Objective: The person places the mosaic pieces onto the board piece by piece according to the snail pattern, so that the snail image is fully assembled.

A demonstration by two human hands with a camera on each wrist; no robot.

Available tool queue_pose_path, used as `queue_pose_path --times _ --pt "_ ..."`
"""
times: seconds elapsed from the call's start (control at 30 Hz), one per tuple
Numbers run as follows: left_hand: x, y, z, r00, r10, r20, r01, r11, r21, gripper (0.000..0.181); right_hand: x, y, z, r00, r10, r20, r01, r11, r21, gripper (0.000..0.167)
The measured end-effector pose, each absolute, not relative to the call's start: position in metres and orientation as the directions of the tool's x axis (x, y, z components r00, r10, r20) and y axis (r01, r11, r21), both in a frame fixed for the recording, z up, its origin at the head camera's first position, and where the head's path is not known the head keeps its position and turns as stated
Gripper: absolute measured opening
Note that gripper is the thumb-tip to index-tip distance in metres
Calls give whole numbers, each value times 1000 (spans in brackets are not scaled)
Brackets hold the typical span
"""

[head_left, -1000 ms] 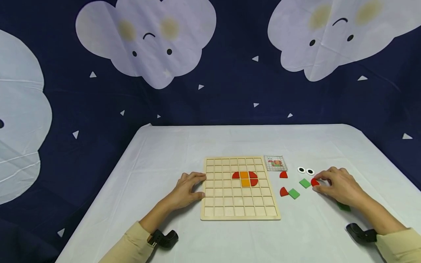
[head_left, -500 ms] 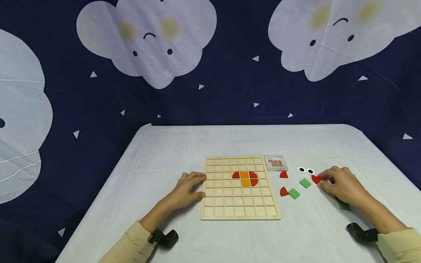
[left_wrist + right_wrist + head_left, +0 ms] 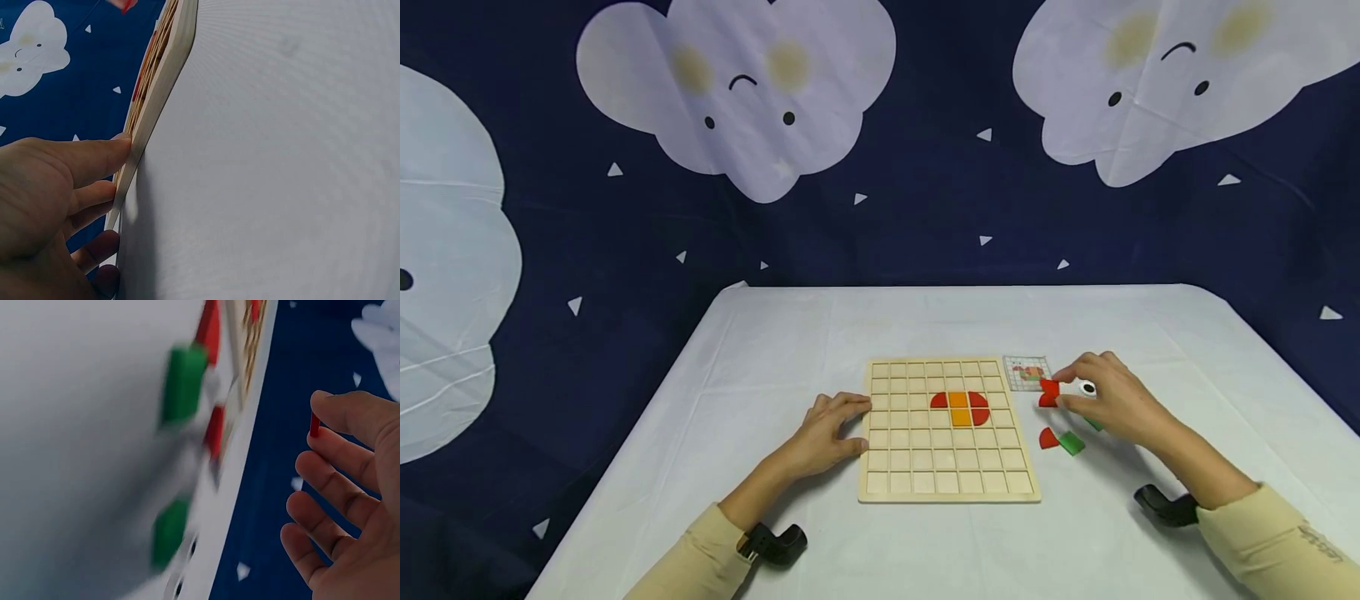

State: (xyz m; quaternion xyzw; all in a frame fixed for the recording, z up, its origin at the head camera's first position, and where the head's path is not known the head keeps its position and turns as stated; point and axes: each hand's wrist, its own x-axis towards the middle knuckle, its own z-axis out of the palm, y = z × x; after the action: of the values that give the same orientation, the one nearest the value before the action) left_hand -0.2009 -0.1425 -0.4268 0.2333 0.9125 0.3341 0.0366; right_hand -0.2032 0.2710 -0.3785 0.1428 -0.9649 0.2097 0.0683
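Pinching red piece (image 3: pixel 314 428) with thumb and index finger of right hand (image 3: pixel 1108 396), opened only to its thickness, at 2 o'clock from centre of board (image 3: pixel 943 458); edge-on in right wrist view, long axis 12 to 6 o'clock. Touching board's 9 o'clock edge with spread left hand (image 3: pixel 826 433).

Worn items, by arm

Left sleeve (image 3: pixel 692 557): beige, lightly creased. Left wrist camera (image 3: pixel 779 546): black, curved housing, on a dark strap (image 3: pixel 746 547). Right sleeve (image 3: pixel 1270 537): beige, dark lettering (image 3: pixel 1320 542), too small to read. Right wrist camera (image 3: pixel 1165 507): black, similarly curved housing.
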Motion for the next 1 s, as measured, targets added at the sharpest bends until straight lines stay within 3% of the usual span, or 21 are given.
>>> queue_pose_path --times 0.5,1.0 --pt "-201 -143 -425 -884 457 93 410 667 623 56 -220 176 -386 -873 -426 236 -487 761 -428 24" --pt "-200 -143 -425 -885 456 89 405 664 629 55 -225 148 -398 -843 -511 168 -533 754 -384 21"
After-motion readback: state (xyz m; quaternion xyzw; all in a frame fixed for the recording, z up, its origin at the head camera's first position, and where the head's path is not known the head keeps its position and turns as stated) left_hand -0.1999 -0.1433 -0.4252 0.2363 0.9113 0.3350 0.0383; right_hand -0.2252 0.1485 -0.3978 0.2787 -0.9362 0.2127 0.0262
